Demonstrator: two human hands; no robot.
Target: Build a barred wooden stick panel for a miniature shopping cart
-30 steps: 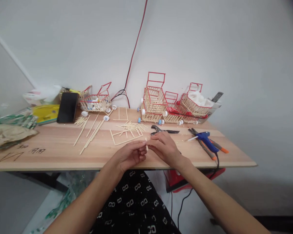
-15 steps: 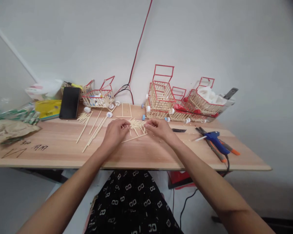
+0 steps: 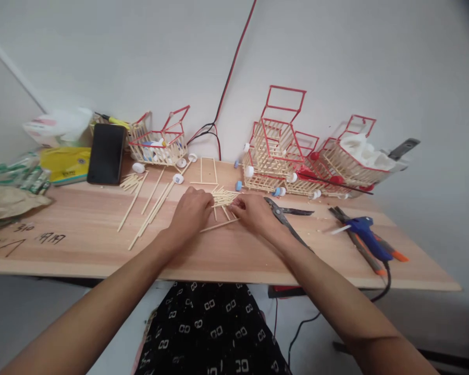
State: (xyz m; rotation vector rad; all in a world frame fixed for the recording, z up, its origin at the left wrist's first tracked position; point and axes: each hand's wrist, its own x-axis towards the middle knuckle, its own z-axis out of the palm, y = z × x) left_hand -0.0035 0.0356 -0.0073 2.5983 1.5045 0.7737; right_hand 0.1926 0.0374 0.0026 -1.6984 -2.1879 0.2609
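Thin, straight wooden sticks (image 3: 224, 197) lie heaped on the grained tabletop (image 3: 226, 258) between my left hand (image 3: 189, 211) and right hand (image 3: 254, 212), whose fingers curl partly closed at the heap's sides, any pinched stick being impossible to tell, with smooth wood stretching from my wrists to the front edge (image 3: 219, 282).

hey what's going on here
A person at a wooden table has the left hand and right hand at opposite ends of a pile of short sticks; whether the fingers grip any is unclear. Longer sticks lie to the left. Small stick-built carts with red trim stand along the wall, and a blue glue gun lies across orange-handled pliers to the right.
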